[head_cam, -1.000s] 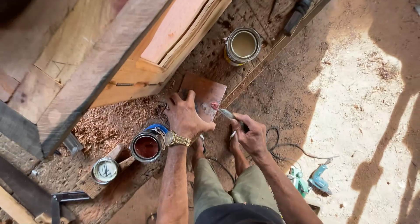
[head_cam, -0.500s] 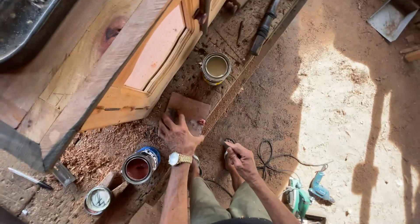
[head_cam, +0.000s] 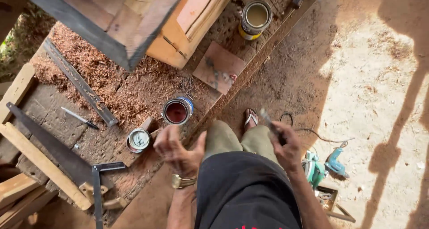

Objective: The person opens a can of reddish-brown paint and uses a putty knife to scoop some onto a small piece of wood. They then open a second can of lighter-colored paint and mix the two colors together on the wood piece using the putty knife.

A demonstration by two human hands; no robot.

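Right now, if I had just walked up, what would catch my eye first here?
Probably the open can of dark red paint on the sawdust-strewn ground, just ahead of the empty left hand. The right hand holds a thin brush-like tool in its grip. Farther off stands a second open can of pale paint, beside the orange wooden frame.

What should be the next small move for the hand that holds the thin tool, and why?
Probably lower the right hand toward the open can of dark red liquid. That hand grips a thin blade-like tool raised above the knees, the can stands open just ahead on the ground, and the left hand is empty and spread beside it.
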